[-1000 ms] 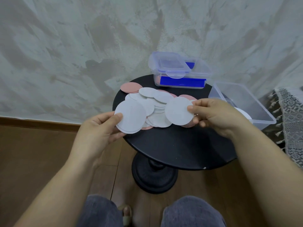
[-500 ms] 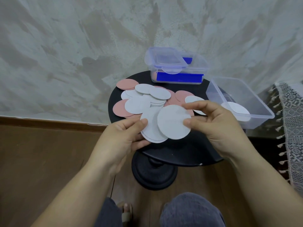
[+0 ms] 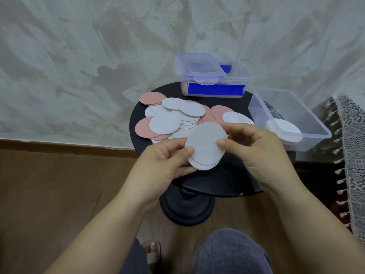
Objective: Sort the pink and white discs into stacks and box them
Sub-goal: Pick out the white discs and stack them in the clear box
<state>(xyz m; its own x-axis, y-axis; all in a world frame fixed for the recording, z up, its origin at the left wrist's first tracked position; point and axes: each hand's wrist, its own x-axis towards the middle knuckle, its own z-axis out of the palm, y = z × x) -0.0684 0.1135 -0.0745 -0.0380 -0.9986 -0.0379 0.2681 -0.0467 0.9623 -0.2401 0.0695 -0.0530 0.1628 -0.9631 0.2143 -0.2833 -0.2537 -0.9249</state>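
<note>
I see L hand fingers curled round a white disc stack over the worktop front edge; R hand pinches its right edge. Behind: loose pink/white discs, open box at right.

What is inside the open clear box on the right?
White discs lie stacked at the near end of the clear box. The top one covers the rest, so their count is hidden.
</note>
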